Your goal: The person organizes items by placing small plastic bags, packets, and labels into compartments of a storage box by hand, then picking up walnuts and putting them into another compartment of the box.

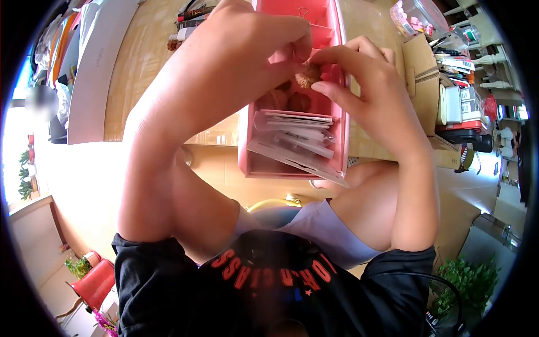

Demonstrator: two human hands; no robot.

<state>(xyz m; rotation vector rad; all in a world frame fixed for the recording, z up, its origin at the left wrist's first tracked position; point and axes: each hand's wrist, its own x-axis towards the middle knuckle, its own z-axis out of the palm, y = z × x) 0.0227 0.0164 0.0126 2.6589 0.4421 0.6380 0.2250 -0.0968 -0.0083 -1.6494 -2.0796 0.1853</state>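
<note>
A small tan walnut [306,77] with a ridged surface is pinched between my two hands above a pink divided box [243,151]. My left hand [261,42] has its fingers curled, with thumb and fingertip at the walnut's left side. From the right, the thumb and index finger of my right hand [368,73] close around it. Below my hands, a middle compartment holds round brown things [299,102], partly covered by my left hand. Flat clear plastic packets [292,137] lie in the near compartment, one sticking out over the rim.
A white box [92,73] stands left on the wooden table [368,135]. Pens and small items [188,25] lie behind my left forearm. To the right are a cardboard box [424,84] full of goods and a clear round tub [418,19] with pink pieces.
</note>
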